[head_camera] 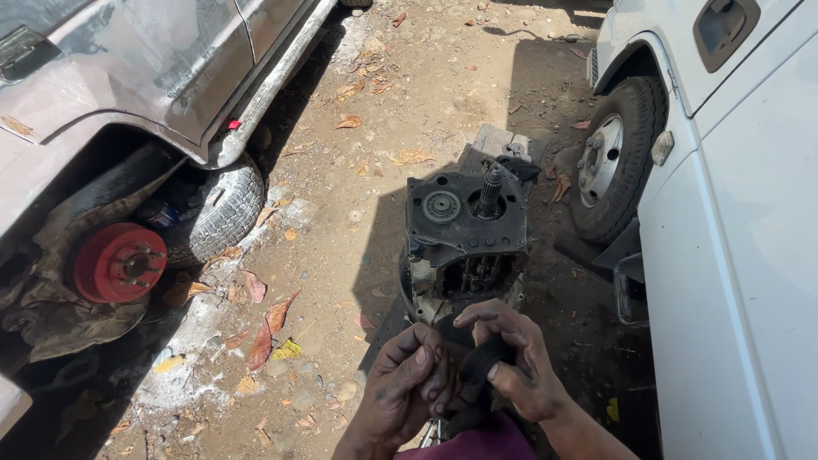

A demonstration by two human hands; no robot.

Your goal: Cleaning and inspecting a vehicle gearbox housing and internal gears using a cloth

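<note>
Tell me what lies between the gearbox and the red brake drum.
Head view: bare dirt with dry leaves lies between gearbox and drum, plus a loose tyre beside the drum.

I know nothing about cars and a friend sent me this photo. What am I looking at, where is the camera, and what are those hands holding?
The picture comes from a camera worn on a person's head, looking down at their own two greasy hands. The left hand and the right hand meet around a small dark rounded part; what exactly it is cannot be told, since the fingers cover much of it.

Just beyond the hands, a dirty gearbox stands on the dirt ground, with a splined shaft sticking up from its top and gears visible through an opening in its side.

On the left is a grey vehicle with a wheel taken off: its red brake drum is bare, and a tyre lies under the body. On the right stands a white vehicle. Dry leaves are scattered about.
</note>
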